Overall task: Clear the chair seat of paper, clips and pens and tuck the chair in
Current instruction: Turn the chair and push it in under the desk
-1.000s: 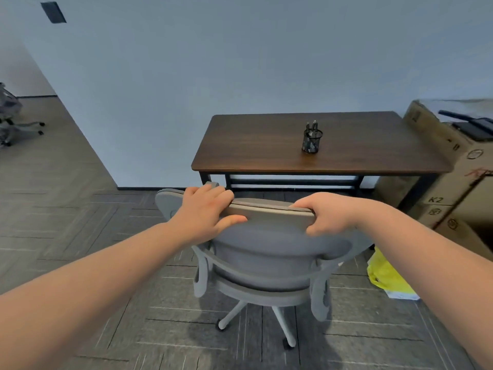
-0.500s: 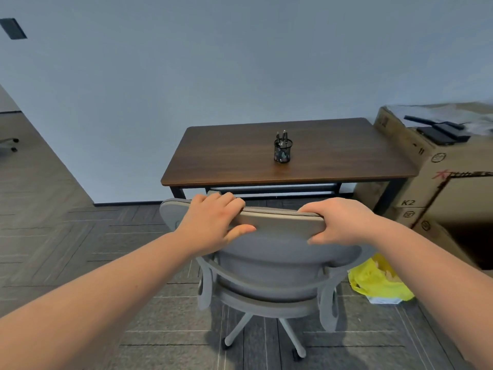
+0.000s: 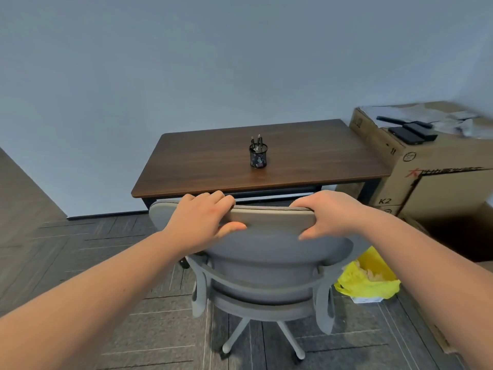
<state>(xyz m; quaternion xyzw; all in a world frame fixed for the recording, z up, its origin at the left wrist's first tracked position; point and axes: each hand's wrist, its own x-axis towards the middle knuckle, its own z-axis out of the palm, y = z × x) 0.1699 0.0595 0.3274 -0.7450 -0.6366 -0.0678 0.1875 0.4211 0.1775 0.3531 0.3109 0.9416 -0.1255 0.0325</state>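
Grey wall and a brown worktop point(image 3: 306, 158) lie at twelve o'clock, bearing a pen cup point(image 3: 258, 156). Left hand point(image 3: 198, 222) and right hand point(image 3: 329, 216) each close their grip on the chair point(image 3: 269, 252) backrest. Clearing looks done, though the seat is hidden; tucking in remains.

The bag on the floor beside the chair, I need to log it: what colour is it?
Bright yellow bag, seen in the head view.

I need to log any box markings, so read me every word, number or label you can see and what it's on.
"K2": low on the side of the cardboard box right of the desk.
"11": near the box's top corner.
Red lettering across the box side: too blurred to read.
Round stamps on the box: unreadable.
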